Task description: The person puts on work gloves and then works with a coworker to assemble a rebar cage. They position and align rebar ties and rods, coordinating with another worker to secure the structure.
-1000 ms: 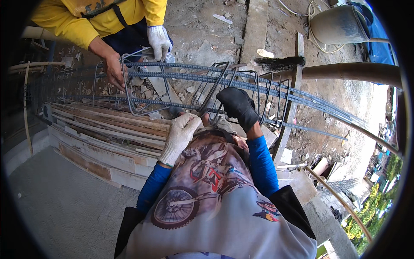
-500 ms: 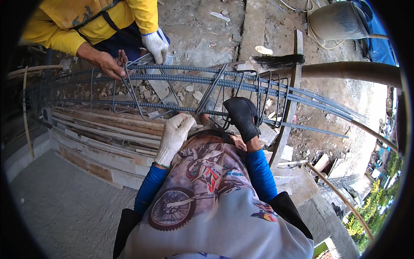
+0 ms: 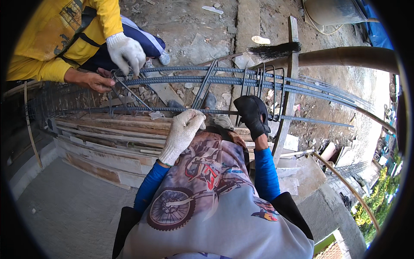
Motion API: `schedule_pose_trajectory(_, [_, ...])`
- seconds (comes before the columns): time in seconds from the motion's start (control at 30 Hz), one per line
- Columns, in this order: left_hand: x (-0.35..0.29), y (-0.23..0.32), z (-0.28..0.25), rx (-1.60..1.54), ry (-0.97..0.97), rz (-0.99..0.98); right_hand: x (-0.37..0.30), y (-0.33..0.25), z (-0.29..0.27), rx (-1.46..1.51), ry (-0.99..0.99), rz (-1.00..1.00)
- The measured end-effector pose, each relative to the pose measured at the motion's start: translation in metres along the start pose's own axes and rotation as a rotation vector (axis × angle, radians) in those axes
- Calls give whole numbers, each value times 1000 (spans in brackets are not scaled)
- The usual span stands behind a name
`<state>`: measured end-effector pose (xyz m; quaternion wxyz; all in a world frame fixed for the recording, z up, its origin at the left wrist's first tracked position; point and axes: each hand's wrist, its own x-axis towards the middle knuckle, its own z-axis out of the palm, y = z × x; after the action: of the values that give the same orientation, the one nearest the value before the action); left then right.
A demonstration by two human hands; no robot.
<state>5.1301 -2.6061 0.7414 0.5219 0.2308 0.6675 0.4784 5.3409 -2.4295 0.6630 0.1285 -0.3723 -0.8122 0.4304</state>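
A long cage of ribbed steel rebar [image 3: 181,79] runs across in front of me, with square wire stirrups [image 3: 276,86] around its bars. My right hand [image 3: 251,114], in a black glove, is closed at the near bar, where several stirrup legs pass behind it. My left hand [image 3: 184,129], in a white knit glove, has its fingers curled together just on my side of that bar; what they hold, if anything, is hidden. Two slanted stirrups [image 3: 204,84] stand between my hands. At the left, a co-worker's bare hand [image 3: 95,82] and white-gloved hand [image 3: 126,52] are at another tilted stirrup [image 3: 131,93].
Stacked wooden boards [image 3: 112,134] lie below the cage at left, beside a grey concrete surface [image 3: 82,203]. An upright plank [image 3: 284,116] crosses the cage at right, with a bundle of dark tie wire [image 3: 276,50] by it. A thick brown pole [image 3: 349,58] extends right.
My right hand has shifted right, and the stirrups by it sit closer together. My left hand has moved slightly right. The co-worker's hands and their stirrup have moved left, the gloved hand lifting off the bars.
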Motion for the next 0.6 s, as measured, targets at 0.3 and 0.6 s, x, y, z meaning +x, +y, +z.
schedule_pose_trajectory(0.3, [-8,40,4,-131,-33,-68,-29,1,-37,95,112,130])
schedule_pose_trajectory(0.6, [4,45,17,-251,18,-128,-59,-23,-36,190,142,178])
